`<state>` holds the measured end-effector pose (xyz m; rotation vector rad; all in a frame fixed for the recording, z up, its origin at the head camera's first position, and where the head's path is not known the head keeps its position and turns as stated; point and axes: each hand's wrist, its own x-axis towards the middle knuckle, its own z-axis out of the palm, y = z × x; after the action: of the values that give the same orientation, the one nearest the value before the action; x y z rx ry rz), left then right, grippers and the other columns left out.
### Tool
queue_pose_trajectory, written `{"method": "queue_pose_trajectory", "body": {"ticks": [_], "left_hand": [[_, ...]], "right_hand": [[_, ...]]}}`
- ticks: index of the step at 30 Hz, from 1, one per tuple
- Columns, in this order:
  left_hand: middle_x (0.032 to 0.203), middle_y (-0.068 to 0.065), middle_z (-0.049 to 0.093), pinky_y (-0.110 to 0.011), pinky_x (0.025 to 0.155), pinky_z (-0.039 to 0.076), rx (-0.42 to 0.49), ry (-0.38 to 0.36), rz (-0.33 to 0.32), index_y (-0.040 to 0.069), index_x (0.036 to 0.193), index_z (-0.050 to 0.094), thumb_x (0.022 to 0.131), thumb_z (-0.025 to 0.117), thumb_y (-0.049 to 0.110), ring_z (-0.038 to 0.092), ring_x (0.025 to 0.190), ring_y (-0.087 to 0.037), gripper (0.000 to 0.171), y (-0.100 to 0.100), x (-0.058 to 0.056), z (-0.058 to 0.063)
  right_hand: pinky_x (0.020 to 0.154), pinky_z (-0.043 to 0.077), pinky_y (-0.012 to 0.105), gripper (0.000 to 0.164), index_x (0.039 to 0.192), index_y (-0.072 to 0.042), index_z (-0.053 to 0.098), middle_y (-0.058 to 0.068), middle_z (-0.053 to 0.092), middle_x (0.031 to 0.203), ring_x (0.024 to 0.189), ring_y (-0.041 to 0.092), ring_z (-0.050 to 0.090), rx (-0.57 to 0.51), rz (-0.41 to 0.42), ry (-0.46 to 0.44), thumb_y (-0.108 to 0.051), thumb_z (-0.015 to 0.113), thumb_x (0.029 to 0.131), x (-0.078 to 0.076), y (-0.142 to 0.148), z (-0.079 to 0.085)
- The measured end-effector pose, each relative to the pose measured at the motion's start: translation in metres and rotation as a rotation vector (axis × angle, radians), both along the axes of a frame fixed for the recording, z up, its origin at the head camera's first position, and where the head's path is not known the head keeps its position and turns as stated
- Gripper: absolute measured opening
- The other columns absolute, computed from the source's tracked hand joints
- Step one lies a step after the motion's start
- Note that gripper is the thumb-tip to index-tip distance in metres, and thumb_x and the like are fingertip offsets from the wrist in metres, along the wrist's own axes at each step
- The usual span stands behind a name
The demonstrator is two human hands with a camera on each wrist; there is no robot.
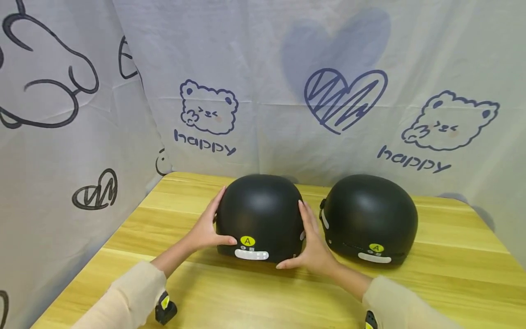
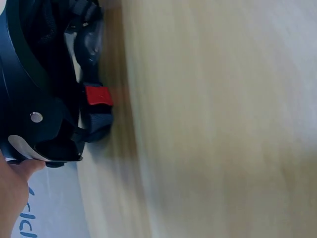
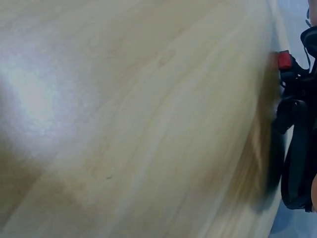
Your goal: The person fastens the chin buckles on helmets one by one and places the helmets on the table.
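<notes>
A matte black helmet [image 1: 259,205] with a yellow "A" sticker and a pale reflective strip stands between my two hands at the middle of the table. My left hand [image 1: 205,230] grips its left side, thumb laid beside the sticker. On the opposite side my right hand [image 1: 315,250] holds it, with the thumb at the lower rim. The left wrist view shows the helmet's rim and open underside [image 2: 34,94], with a strap and red buckle [image 2: 99,95] hanging down. Black straps [image 3: 297,158] and a red buckle [image 3: 284,59] also appear in the right wrist view.
A second black helmet [image 1: 370,214], with the same sticker and strip, rests just right of my right hand. Both are at the wood-grain table [image 1: 230,297]. White cloth [image 1: 263,55] with drawn bears and hearts hangs behind the table and along its left side.
</notes>
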<state>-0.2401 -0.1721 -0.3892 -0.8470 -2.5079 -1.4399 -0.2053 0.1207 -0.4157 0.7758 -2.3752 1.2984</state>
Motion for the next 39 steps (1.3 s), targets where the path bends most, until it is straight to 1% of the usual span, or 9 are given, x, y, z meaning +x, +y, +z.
{"method": "queue_pose_trajectory", "body": {"ticks": [3, 8, 12, 16, 19, 23, 27, 35, 39], "left_hand": [[0.154, -0.018, 0.015, -0.066, 0.095, 0.035, -0.016, 0.020, 0.008, 0.023, 0.151, 0.009, 0.054, 0.077, 0.066, 0.027, 0.134, -0.046, 0.126, -0.002, -0.001, -0.006], [0.154, -0.016, 0.017, -0.063, 0.096, 0.037, -0.037, 0.045, 0.014, 0.019, 0.151, 0.011, 0.054, 0.082, 0.058, 0.027, 0.135, -0.043, 0.126, -0.003, -0.001, -0.013], [0.155, -0.014, 0.018, -0.062, 0.097, 0.037, -0.022, 0.071, 0.013, 0.023, 0.151, 0.010, 0.053, 0.085, 0.052, 0.028, 0.135, -0.042, 0.126, -0.002, -0.001, -0.018], [0.155, -0.013, 0.018, -0.058, 0.099, 0.037, -0.030, 0.104, 0.021, 0.024, 0.151, 0.009, 0.052, 0.089, 0.041, 0.030, 0.135, -0.040, 0.128, 0.000, -0.002, -0.024], [0.155, -0.012, 0.018, -0.056, 0.103, 0.034, -0.070, 0.133, 0.046, 0.023, 0.151, 0.009, 0.051, 0.088, 0.045, 0.028, 0.137, -0.039, 0.129, 0.002, -0.004, -0.028], [0.155, -0.012, 0.017, -0.059, 0.105, 0.030, -0.116, 0.164, 0.082, 0.023, 0.151, 0.009, 0.051, 0.079, 0.064, 0.025, 0.139, -0.039, 0.129, 0.002, -0.007, -0.032], [0.155, -0.014, 0.017, -0.060, 0.105, 0.028, -0.132, 0.185, 0.090, 0.023, 0.151, 0.009, 0.050, 0.073, 0.073, 0.023, 0.139, -0.039, 0.129, 0.002, -0.012, -0.032], [0.156, -0.011, 0.016, -0.061, 0.105, 0.028, -0.191, 0.162, 0.114, 0.026, 0.151, 0.007, 0.051, 0.085, 0.054, 0.023, 0.139, -0.038, 0.130, 0.001, -0.023, -0.030], [0.156, -0.012, 0.016, -0.060, 0.106, 0.027, -0.213, 0.161, 0.112, 0.023, 0.151, 0.007, 0.051, 0.084, 0.057, 0.023, 0.139, -0.038, 0.131, -0.001, -0.028, -0.028]], "right_hand": [[0.100, 0.023, 0.071, 0.142, 0.151, -0.020, 0.004, 0.019, 0.004, 0.155, 0.139, 0.047, 0.011, 0.027, -0.010, 0.011, -0.036, 0.094, 0.041, 0.001, -0.001, -0.005], [0.099, 0.028, 0.068, 0.143, 0.151, -0.018, 0.003, 0.019, 0.001, 0.154, 0.138, 0.047, 0.012, 0.043, -0.005, 0.023, -0.040, 0.092, 0.042, 0.002, -0.001, -0.013], [0.098, 0.031, 0.067, 0.143, 0.151, -0.018, 0.004, 0.021, 0.003, 0.154, 0.138, 0.048, 0.014, 0.060, -0.011, 0.038, -0.034, 0.094, 0.041, -0.001, -0.001, -0.015], [0.097, 0.033, 0.066, 0.143, 0.151, -0.018, 0.003, 0.022, 0.003, 0.154, 0.137, 0.049, 0.015, 0.097, -0.016, 0.038, -0.032, 0.094, 0.042, -0.004, 0.001, -0.019], [0.096, 0.036, 0.064, 0.143, 0.151, -0.018, 0.001, 0.021, 0.001, 0.154, 0.136, 0.050, 0.016, 0.116, -0.019, 0.035, -0.032, 0.094, 0.043, -0.006, 0.002, -0.023], [0.096, 0.039, 0.060, 0.144, 0.151, -0.018, -0.002, 0.018, -0.002, 0.155, 0.136, 0.049, 0.018, 0.145, -0.033, 0.038, -0.036, 0.093, 0.043, -0.011, 0.002, -0.027], [0.096, 0.041, 0.057, 0.145, 0.151, -0.020, -0.005, 0.017, -0.004, 0.155, 0.136, 0.049, 0.019, 0.170, -0.057, 0.017, -0.040, 0.092, 0.044, -0.015, 0.000, -0.029], [0.096, 0.041, 0.056, 0.143, 0.150, -0.022, -0.009, 0.020, -0.007, 0.154, 0.135, 0.051, 0.021, 0.204, -0.072, -0.033, -0.039, 0.090, 0.049, -0.022, -0.003, -0.024], [0.096, 0.041, 0.055, 0.143, 0.149, -0.022, -0.011, 0.021, -0.009, 0.154, 0.134, 0.051, 0.022, 0.216, -0.080, -0.044, -0.038, 0.090, 0.050, -0.025, -0.006, -0.022]]}}
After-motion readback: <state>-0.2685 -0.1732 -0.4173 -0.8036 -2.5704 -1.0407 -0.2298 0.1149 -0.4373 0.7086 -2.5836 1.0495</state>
